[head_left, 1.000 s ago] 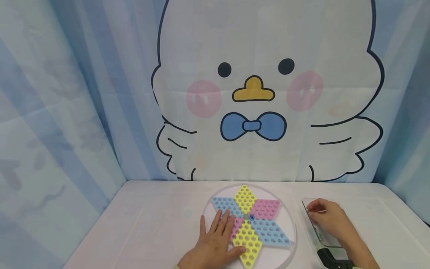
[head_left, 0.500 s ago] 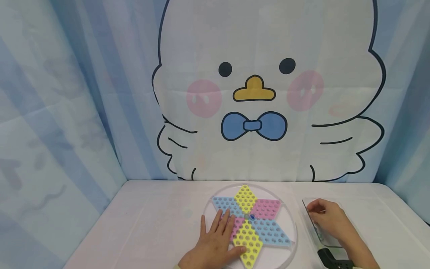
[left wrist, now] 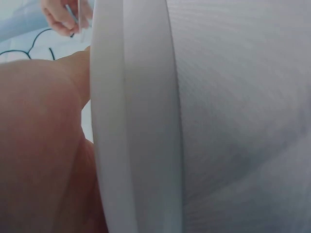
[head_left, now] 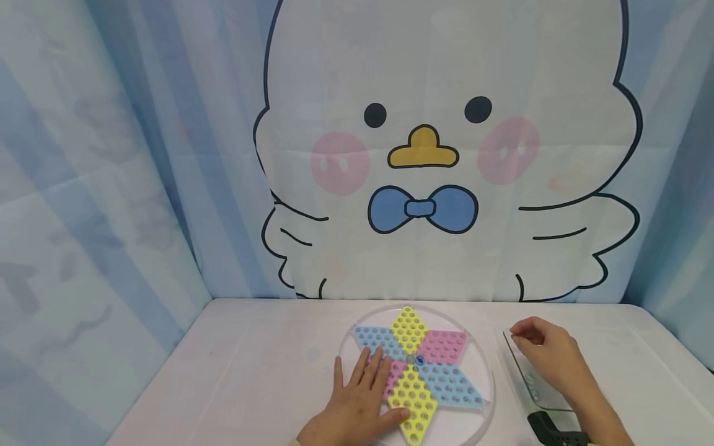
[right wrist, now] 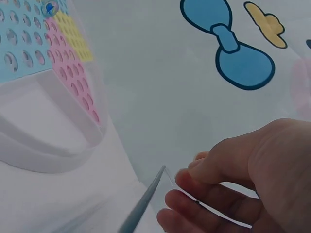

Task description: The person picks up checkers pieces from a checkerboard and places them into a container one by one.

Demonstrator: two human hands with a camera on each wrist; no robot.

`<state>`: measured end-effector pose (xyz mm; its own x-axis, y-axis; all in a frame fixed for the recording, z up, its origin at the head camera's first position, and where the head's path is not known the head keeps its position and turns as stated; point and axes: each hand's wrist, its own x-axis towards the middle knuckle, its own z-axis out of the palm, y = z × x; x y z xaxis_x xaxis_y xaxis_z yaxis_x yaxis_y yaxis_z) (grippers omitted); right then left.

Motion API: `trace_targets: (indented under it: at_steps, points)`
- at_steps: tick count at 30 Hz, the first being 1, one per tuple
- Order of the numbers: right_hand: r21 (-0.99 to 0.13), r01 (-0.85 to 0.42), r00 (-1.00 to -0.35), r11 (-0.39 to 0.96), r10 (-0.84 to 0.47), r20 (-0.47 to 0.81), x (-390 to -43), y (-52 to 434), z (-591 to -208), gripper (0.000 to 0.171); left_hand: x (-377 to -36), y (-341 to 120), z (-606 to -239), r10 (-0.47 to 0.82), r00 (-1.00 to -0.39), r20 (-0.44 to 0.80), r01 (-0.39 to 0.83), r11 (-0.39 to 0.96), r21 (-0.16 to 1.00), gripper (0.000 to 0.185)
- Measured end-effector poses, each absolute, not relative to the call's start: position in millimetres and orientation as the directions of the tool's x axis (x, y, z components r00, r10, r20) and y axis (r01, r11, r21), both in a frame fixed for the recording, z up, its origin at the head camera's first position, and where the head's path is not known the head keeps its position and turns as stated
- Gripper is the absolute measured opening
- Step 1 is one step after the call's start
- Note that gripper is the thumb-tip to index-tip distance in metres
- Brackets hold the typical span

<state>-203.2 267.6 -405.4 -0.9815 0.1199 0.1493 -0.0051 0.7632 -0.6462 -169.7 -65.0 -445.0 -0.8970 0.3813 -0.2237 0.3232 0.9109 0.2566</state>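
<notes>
Clear plastic tray (head_left: 538, 387) lies flat on the white table (head_left: 251, 371), just right of the round star board (head_left: 415, 371), and the right hand (head_left: 549, 356) sits over its far end. In the head view that hand's fingers curl down at the tray's far rim, seemingly pinching the edge there; a black handle-like piece (head_left: 558, 432) lies just beyond the tray's near end. Left of the tray, the left hand (head_left: 357, 402) rests flat on the board with fingers straight and spread, covering part of the pink and yellow points. One small blue marble (head_left: 419, 360) sits in a hole at the board's centre. Behind the tray hangs a curtain with a cartoon duck (head_left: 440, 148).

From the left wrist, the board's white rim (left wrist: 136, 121) fills the middle, with the left hand's palm (left wrist: 43, 145) close against it on one side and table on the other. The right hand (left wrist: 65, 17) appears small at the top edge, a thin clear edge between its fingertips. The tray's body is out of sight here.

From the right wrist, the tray's clear corner (right wrist: 163, 182) rises just beside the fingertips (right wrist: 187, 204). The thumb lies above and the fingers below, narrowly closed around the clear edge. Board and marble (right wrist: 50, 7) lie beyond the tray, at the upper left.
</notes>
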Motion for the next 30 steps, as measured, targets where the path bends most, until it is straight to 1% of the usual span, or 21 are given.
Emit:
trace_targets:
  at_steps: [4, 10, 19, 25, 30]
  points:
    - [-0.644, -0.051, -0.972, 0.763, 0.11, 0.207, -201, 262, -402, 0.018, -170, -65, -446, 0.381, -0.896, -0.227, 0.321, 0.91, 0.261, 0.1]
    - [-0.673, -0.089, -0.97, 0.734, 0.089, 0.225, -199, 254, -399, 0.019, -170, -66, -445, 0.387, -0.893, -0.228, 0.325, 0.907, 0.268, 0.099]
    - [-0.694, -0.186, -0.949, 0.696, 0.055, 0.309, -198, 238, -395, 0.017, -170, -66, -445, 0.384, -0.895, -0.228, 0.321, 0.908, 0.268, 0.1]
    - [-0.708, -0.222, -0.948, 0.67, 0.021, 0.317, -198, 225, -397, 0.014, -170, -66, -445, 0.387, -0.896, -0.218, 0.329, 0.908, 0.259, 0.099]
    - [-0.719, -0.205, -0.962, 0.664, -0.001, 0.274, -198, 212, -398, 0.013, -171, -65, -445, 0.383, -0.895, -0.228, 0.323, 0.909, 0.262, 0.099]
